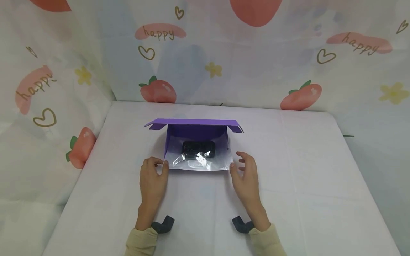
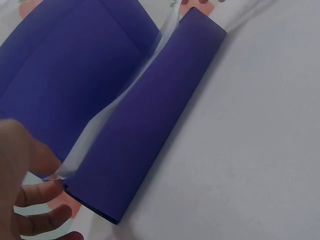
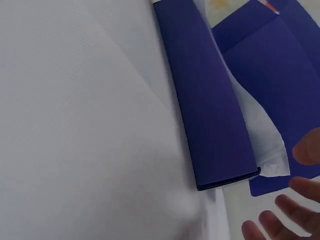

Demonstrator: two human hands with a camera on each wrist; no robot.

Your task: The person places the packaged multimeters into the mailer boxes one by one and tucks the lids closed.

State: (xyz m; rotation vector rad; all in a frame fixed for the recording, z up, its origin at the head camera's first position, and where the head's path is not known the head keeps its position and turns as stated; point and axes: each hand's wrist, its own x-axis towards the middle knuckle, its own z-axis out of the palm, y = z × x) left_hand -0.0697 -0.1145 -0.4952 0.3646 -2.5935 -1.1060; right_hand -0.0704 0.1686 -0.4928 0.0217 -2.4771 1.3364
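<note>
A purple cardboard box [image 1: 197, 122] stands on the table with its lid raised at the back. A clear plastic bag [image 1: 177, 162] lies over its opening, and inside the bag shows a black rectangular object [image 1: 198, 147], its kind unclear through the glare. My left hand [image 1: 153, 181] pinches the bag's left corner between thumb and index finger, beside the end of the box's front wall [image 2: 145, 120]. At the other end, my right hand [image 1: 246, 181] has its fingers spread and loosely bent. Its thumb [image 3: 307, 147] is close to the bag's right corner [image 3: 275, 167], with a gap between them.
The box rests on a white-covered table [image 1: 307, 170]. A patterned cloth backdrop [image 1: 217, 46] with strawberries and writing rises behind and along the sides. Dark curved pieces [image 1: 164, 224] jut inward from both wrists, by the sleeves [image 1: 142, 240].
</note>
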